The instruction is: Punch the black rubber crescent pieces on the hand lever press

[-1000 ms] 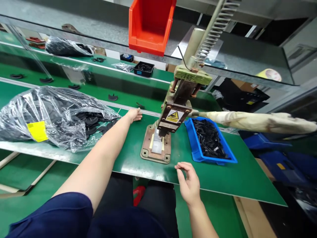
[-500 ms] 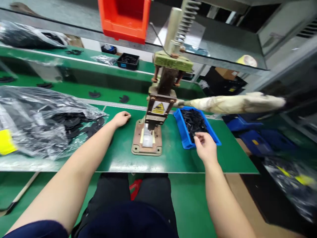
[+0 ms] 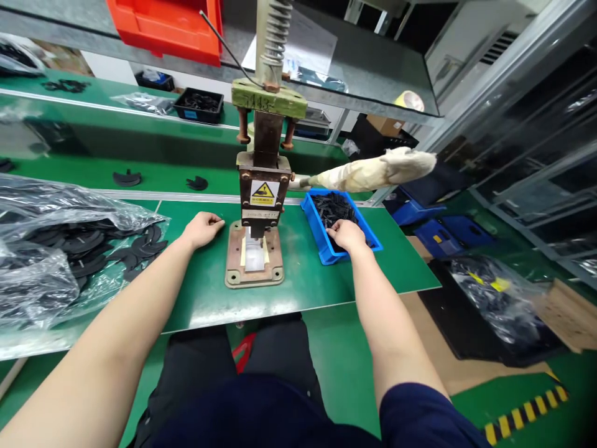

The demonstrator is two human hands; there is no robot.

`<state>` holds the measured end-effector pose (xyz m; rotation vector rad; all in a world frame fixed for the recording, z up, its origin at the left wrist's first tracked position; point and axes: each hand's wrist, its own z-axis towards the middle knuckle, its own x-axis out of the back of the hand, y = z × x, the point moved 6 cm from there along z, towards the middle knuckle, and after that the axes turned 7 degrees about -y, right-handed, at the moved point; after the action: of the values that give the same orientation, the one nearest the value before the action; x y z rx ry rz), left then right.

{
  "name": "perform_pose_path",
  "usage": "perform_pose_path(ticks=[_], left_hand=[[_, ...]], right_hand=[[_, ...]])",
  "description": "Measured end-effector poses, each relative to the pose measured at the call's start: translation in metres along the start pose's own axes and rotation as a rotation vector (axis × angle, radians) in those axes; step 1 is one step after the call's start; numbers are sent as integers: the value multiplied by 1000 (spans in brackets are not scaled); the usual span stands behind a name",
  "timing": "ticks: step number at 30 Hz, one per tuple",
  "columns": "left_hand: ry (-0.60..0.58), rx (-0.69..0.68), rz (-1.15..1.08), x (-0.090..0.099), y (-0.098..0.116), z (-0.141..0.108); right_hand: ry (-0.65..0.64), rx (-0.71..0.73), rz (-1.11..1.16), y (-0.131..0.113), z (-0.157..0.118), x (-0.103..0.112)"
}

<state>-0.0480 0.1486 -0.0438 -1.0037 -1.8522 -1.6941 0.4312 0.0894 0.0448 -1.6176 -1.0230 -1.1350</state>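
Observation:
My left hand (image 3: 202, 228) rests on the green table (image 3: 308, 280) just left of the hand press's base plate (image 3: 233, 274), fingers curled under, knuckles up. A dark speck shows at its fingertips; I cannot tell if it holds anything. My right hand (image 3: 346, 235) reaches into the blue tray (image 3: 313, 223), fingertips down among the small black parts (image 3: 332, 206) and hidden by them. The hand press (image 3: 263, 180) stands upright between my hands. A clear block (image 3: 254, 255) lies on its base under the ram.
The press's cloth-wrapped lever (image 3: 373, 174) juts right above the tray. A clear plastic bag of flat black pieces (image 3: 60, 242) fills the table's left. Loose black pieces (image 3: 127, 178) lie on the conveyor behind. A red bin (image 3: 168, 25) sits on the shelf. Blue crates (image 3: 438, 227) stand on the floor at right.
My right hand moved from the table's front edge up into the blue tray. My left hand drew back from the conveyor edge and curled shut beside the press base. The view shifted right.

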Motion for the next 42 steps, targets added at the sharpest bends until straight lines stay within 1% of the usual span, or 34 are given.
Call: perform_pose_path(ticks=[4, 8, 11, 13, 14, 16, 18, 19, 20, 22, 24, 25, 27, 30, 34, 38, 40, 42], left_hand=[[6, -17, -4, 1, 2, -2], [-5, -22, -9, 0, 1, -1], [-3, -13, -89, 1, 0, -1], [58, 5, -228, 6, 1, -6], [121, 8, -298, 10, 3, -12], [308, -29, -394, 20, 11, -34], [494, -149, -427, 25, 30, -71], [547, -233, -437, 25, 43, -93], [557, -328, -432, 21, 58, -115], [463, -518, -374, 5, 92, -157], [350, -662, -329, -13, 119, -191], [305, -719, -319, -20, 129, -204], [238, -796, -317, -31, 140, -221], [205, -832, -325, -36, 141, -228], [221, -838, -329, -33, 137, -226], [201, -904, -316, -33, 141, -226], [180, -914, -286, -34, 140, -222], [190, -869, -240, -32, 132, -209]], right_hand=[[48, -9, 8, -1, -3, 3], [193, 22, 79, 4, -15, 17], [316, 112, 157, 0, -34, 30], [378, 235, 216, -11, -54, 34], [399, 316, 244, -19, -67, 33], [416, 499, 296, -38, -97, 26], [407, 669, 345, -59, -128, 11], [400, 738, 371, -68, -143, 3], [394, 797, 398, -77, -156, -6], [386, 882, 452, -92, -176, -22], [376, 952, 502, -105, -190, -36], [370, 990, 524, -111, -195, -41], [350, 1063, 561, -121, -202, -49], [318, 1106, 593, -128, -205, -56], [310, 1108, 605, -131, -204, -60], [296, 1104, 609, -134, -205, -64], [270, 1104, 584, -135, -204, -63], [249, 1084, 525, -134, -197, -54]])
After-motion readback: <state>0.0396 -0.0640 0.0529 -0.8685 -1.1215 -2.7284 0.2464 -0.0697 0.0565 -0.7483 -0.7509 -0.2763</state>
